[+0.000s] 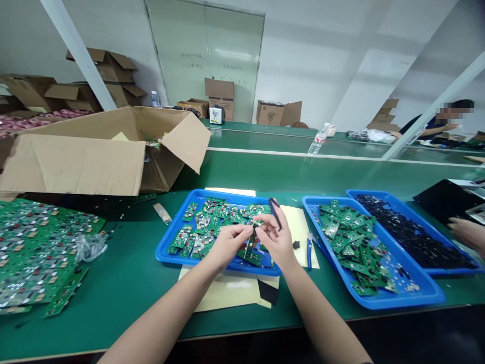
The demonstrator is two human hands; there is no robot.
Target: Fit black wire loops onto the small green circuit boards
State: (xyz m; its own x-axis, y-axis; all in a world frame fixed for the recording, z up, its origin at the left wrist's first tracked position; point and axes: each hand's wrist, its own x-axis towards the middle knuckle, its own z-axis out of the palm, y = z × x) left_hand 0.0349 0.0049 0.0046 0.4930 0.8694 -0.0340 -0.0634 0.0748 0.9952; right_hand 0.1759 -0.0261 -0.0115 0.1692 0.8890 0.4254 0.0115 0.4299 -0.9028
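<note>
My left hand (pixel 227 243) pinches a small green circuit board (pixel 250 242) and holds it upright over the near edge of a blue tray (pixel 166 247) filled with several similar boards. My right hand (pixel 276 236) touches the same board at its top with thumb and forefinger and grips black tweezers (pixel 275 212) that stick up past the fingers. A tiny dark part sits where the fingertips meet the board.
Two more blue trays lie to the right: one (pixel 409 298) with green boards, one (pixel 473 267) with black parts. Blue cutters (pixel 309 250) rest on yellow paper. Large board panels (pixel 34 253) lie left, an open cardboard box (pixel 76 162) behind. Another person's hand (pixel 468 233) is at far right.
</note>
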